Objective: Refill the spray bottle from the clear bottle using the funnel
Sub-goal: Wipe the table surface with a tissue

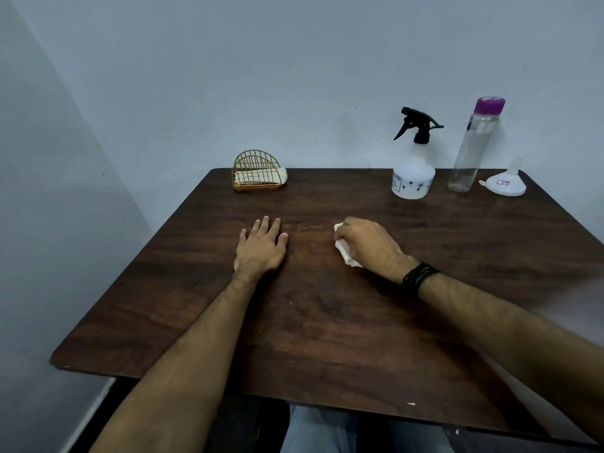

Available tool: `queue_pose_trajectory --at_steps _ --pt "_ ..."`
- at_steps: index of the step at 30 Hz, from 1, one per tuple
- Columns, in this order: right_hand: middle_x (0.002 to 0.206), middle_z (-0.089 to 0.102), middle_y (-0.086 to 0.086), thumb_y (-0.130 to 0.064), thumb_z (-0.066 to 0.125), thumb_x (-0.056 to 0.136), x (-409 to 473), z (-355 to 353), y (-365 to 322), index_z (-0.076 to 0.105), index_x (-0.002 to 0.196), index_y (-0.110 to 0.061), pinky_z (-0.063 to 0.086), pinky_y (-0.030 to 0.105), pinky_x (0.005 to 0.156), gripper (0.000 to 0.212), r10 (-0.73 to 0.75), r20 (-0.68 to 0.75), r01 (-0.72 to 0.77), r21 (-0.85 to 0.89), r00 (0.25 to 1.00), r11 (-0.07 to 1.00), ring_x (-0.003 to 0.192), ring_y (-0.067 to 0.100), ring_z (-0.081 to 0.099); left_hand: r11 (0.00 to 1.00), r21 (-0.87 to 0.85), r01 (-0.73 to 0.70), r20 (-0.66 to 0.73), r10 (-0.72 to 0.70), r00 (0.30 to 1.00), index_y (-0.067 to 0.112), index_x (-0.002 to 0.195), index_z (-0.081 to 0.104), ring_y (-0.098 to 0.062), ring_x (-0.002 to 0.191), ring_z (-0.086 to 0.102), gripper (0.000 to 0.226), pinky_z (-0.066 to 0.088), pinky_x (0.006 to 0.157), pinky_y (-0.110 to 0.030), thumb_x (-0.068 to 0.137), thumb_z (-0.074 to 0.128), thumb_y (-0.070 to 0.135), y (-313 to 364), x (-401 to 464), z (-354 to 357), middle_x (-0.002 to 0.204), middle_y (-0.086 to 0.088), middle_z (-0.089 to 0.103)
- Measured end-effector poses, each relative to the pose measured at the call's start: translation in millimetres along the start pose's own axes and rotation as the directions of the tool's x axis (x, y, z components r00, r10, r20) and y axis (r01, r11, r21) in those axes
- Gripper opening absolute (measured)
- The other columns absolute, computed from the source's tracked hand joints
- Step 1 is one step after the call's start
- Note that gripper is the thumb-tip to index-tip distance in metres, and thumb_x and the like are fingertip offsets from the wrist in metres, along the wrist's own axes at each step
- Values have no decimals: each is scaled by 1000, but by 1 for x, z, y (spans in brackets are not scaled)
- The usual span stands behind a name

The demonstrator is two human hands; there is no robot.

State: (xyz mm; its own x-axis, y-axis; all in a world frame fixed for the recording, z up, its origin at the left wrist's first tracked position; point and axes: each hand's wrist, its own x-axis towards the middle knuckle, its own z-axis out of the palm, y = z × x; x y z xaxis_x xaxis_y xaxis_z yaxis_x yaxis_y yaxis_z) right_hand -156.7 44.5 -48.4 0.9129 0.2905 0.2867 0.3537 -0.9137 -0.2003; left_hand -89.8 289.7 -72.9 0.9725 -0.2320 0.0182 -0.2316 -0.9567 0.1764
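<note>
On dark wooden table (327, 322): one white spray bottle with black trigger (413, 173), one clear purple-capped bottle (474, 148), one white plastic funnel (505, 184) — far-right corner. Left hand (261, 245) flat, fingers straight; right hand (367, 241) gripping one crumpled white tissue (344, 250) — mid-table.

The left hand (261, 246) lies flat on the table (327, 322); the right hand (367, 245) grips a white tissue (344, 251). At the far edge stand a spray bottle (414, 165), clear bottle (474, 145), upturned funnel (506, 184) and napkin holder (258, 171).

Matt wood-grain table (327, 322), clear plastic bottle (470, 152), gold wire holder (258, 171)
</note>
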Motion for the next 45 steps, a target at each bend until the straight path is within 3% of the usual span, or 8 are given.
queue_pose_trajectory --at_steps 3,6,10,18,22,30,40,45 --pt "86 61 0 -18 46 92 -17 -10 -9 61 79 -13 53 43 69 20 -69 63 67 22 996 997 75 29 65 1000 3 3 4 -3 1000 24 159 15 -21 154 6 60 4 123 -48 105 17 50 0 1 2 167 -4 9" --pt "106 64 7 -17 46 94 -40 -10 -29 53 94 -18 52 40 75 6 -188 152 177 84 970 981 85 30 65 1000 2 7 -2 -7 1000 24 159 14 -21 154 5 60 3 123 -48 105 16 49 1 1 4 167 -5 8" --pt "134 55 -1 -9 44 97 -27 1 -47 54 130 -20 55 44 82 36 -285 252 247 170 925 954 106 27 64 1000 4 8 -12 -8 1000 24 159 14 -21 154 5 59 3 123 -48 105 17 47 1 2 5 167 -5 8" --pt "150 44 13 3 47 90 79 23 -38 36 144 -13 45 43 100 58 37 327 -69 88 944 994 129 37 53 1000 1 -4 -16 4 1000 24 159 16 -21 154 7 58 5 123 -48 105 18 47 1 -2 3 167 -5 11" --pt "145 45 16 -3 42 95 89 28 -34 26 153 -10 42 39 96 60 13 309 -45 96 951 994 124 38 54 1000 0 -2 -16 2 1000 24 159 16 -21 154 7 58 5 123 -48 106 18 46 2 -2 2 167 -5 10" --pt "168 19 3 -22 42 107 25 30 -32 16 160 -11 15 31 125 60 -210 301 157 191 930 969 155 16 16 1000 17 -12 -20 13 1000 23 160 12 -22 154 4 56 4 123 -48 106 16 40 2 0 6 167 -6 7" --pt "170 12 5 -52 21 106 109 43 -9 19 160 -17 13 47 126 65 21 353 -50 74 935 996 157 23 11 1000 -1 -17 -28 17 999 27 159 17 -18 154 8 56 7 123 -46 106 20 45 -4 0 2 167 -2 11" --pt "169 17 6 -36 26 110 78 21 37 20 160 -10 12 36 123 57 166 303 -193 61 939 979 156 23 14 1000 2 -5 -7 5 1000 28 159 15 -18 154 6 56 4 123 -45 106 18 46 -3 0 2 167 -2 9"
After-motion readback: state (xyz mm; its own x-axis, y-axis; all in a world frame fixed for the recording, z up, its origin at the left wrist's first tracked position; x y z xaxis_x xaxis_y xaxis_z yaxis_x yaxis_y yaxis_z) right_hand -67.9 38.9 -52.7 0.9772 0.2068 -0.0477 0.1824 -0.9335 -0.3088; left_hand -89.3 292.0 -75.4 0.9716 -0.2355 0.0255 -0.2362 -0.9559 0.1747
